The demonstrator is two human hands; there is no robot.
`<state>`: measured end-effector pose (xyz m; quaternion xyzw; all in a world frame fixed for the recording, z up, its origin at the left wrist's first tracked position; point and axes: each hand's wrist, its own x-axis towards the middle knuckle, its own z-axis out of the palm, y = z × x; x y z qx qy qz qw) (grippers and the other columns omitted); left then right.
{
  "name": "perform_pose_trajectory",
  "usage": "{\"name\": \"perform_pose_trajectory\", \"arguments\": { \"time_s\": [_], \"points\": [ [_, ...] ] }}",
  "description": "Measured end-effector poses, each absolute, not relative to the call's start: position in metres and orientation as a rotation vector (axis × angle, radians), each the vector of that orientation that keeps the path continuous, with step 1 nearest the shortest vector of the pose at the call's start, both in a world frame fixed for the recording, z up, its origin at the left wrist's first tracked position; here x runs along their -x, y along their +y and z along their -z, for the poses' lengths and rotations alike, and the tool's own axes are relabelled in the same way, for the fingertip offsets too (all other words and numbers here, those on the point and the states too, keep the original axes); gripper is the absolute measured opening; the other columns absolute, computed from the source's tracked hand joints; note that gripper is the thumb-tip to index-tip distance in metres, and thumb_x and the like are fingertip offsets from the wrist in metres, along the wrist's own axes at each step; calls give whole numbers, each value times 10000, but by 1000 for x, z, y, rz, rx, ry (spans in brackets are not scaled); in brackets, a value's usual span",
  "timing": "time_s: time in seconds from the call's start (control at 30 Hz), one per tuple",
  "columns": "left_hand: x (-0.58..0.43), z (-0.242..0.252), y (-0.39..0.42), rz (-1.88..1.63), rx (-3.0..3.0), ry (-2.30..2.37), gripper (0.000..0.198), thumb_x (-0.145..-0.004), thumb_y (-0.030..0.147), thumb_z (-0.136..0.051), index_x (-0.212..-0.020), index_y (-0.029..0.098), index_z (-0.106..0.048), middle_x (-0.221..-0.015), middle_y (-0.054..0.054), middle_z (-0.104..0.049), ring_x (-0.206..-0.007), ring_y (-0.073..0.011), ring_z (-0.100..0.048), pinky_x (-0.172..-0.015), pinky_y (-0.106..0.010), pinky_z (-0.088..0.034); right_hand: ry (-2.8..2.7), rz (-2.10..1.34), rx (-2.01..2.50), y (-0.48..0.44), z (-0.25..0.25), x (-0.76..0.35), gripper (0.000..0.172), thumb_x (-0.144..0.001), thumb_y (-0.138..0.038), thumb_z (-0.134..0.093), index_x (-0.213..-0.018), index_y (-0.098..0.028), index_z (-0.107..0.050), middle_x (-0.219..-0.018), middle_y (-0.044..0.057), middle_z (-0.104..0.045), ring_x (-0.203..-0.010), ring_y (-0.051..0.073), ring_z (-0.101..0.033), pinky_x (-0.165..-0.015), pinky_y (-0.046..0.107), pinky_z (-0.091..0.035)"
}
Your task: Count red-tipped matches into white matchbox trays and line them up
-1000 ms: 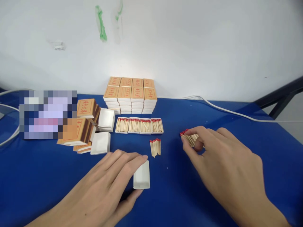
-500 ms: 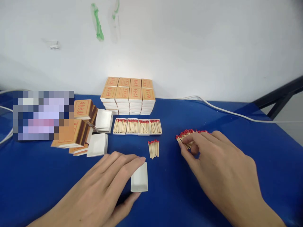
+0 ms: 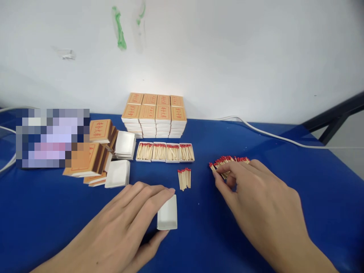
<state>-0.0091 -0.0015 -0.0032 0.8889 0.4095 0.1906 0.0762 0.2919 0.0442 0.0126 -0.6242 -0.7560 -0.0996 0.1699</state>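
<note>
My left hand (image 3: 125, 223) rests on the blue table (image 3: 42, 212), fingers and thumb closed round an empty white matchbox tray (image 3: 167, 214). My right hand (image 3: 256, 197) reaches into a loose pile of red-tipped matches (image 3: 227, 162), thumb and fingers pinching some of them. A small bundle of matches (image 3: 184, 178) lies between the two hands. Behind it stand several filled trays (image 3: 165, 151) in a row.
A stack of orange matchboxes (image 3: 155, 113) stands against the white wall. To the left lie loose orange sleeves (image 3: 98, 131) and empty white trays (image 3: 118, 173). A white cable (image 3: 270, 133) runs along the back right. A blurred patch covers the far left.
My right hand has shifted slightly left and lower onto the pile, spreading the matches. The left hand and its tray have hardly moved.
</note>
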Motion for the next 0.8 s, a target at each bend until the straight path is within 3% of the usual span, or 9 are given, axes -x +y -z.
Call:
{"name": "perform_pose_trajectory", "arguments": {
  "time_s": [0.23, 0.53, 0.7, 0.8],
  "points": [
    [10, 1, -3, -563, -2668, 1227, 544, -1194, 330, -662, -1716, 260, -526, -1559, -63, -786, -1402, -252, -786, -1290, -432, -601, -2119, 305, 1787, 44, -14, -291, 317, -1133, -352, -541, -883, -271, -718, -767, 63, -765, -844, 312, -758, -510, 328, -311],
    [9, 1, -2, -546, -2674, 1219, 512, -1218, 361, -626, -1707, 257, -517, -1553, -65, -787, -1406, -245, -779, -1290, -434, -599, -2094, 372, 1822, 43, -15, -291, 246, -1091, -342, -542, -887, -272, -662, -719, 71, -700, -711, 273, -665, -500, 311, -248],
    [8, 0, -4, -564, -2660, 1205, 528, -1195, 340, -656, -1701, 257, -531, -1531, -70, -799, -1377, -265, -796, -1262, -448, -626, -2089, 280, 1795, 44, -15, -292, 228, -1096, -367, -548, -918, -281, -662, -741, 53, -720, -774, 278, -728, -506, 316, -307],
    [7, -1, -3, -560, -2666, 1207, 524, -1194, 319, -640, -1702, 250, -527, -1534, -76, -794, -1382, -271, -791, -1252, -457, -630, -2129, 56, 1736, 44, -18, -290, 234, -1101, -415, -597, -936, -292, -708, -700, 5, -699, -667, 235, -714, -500, 315, -363]
  ]
}}
